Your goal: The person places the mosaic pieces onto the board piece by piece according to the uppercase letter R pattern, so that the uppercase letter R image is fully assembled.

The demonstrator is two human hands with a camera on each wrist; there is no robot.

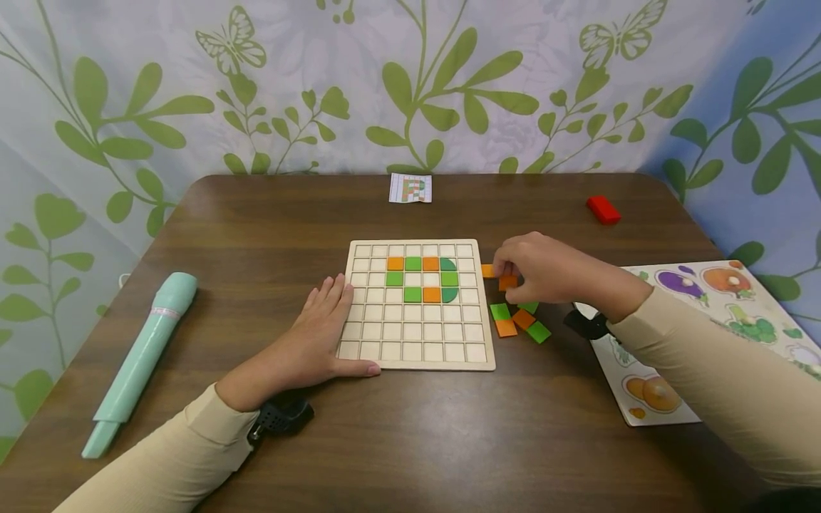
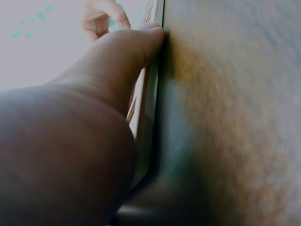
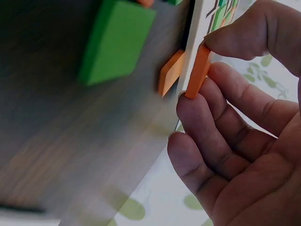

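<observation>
A pale wooden grid board [image 1: 425, 332] lies on the table. Set in its upper cells are orange and green squares, with dark green rounded pieces [image 1: 450, 294] on the right of the pattern. My left hand [image 1: 314, 331] rests at the board's left side, fingers straight and thumb along the near edge. Beyond the right edge, my right hand [image 1: 545, 271] pinches an orange square tile [image 3: 200, 70] between thumb and fingers. Below that hand lie loose green and orange tiles [image 1: 505, 328]. Another orange tile [image 1: 487, 271] is by the board's right edge, partly covered by the fingers.
A small printed pattern card [image 1: 410, 188] lies at the table's back. To the right are a red block [image 1: 603, 210] and a vegetable picture board [image 1: 661, 342], partly under the right forearm. A mint-green microphone-shaped object [image 1: 144, 356] lies at the left.
</observation>
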